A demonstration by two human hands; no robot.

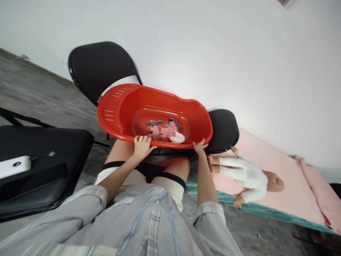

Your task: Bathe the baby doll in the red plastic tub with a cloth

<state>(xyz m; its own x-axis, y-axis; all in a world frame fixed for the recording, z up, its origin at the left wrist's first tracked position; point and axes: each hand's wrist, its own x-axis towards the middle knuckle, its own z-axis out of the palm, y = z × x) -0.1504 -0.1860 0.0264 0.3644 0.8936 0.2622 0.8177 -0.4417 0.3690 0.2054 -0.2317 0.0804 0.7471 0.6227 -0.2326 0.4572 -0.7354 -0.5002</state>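
Note:
A red plastic baby bathtub (165,97) rests in front of my knees on black chairs. My left hand (143,146) grips its near rim, with the fingers curled over the edge. Near the right end of the same rim, my right hand (200,145) has hold of the edge, its thumb and fingers about it. Inside the tub, a crumpled white cloth (177,137) lies near the close wall, beside a printed picture of children (167,129) on the bottom.
A baby doll (250,174) in white clothes lies on a pink-covered bed (290,185) at right. The tub sits against a black chair back (103,67) and a black seat (224,128). Another black chair (77,149) at left bears a white device (14,166). A white wall (213,46) stands behind.

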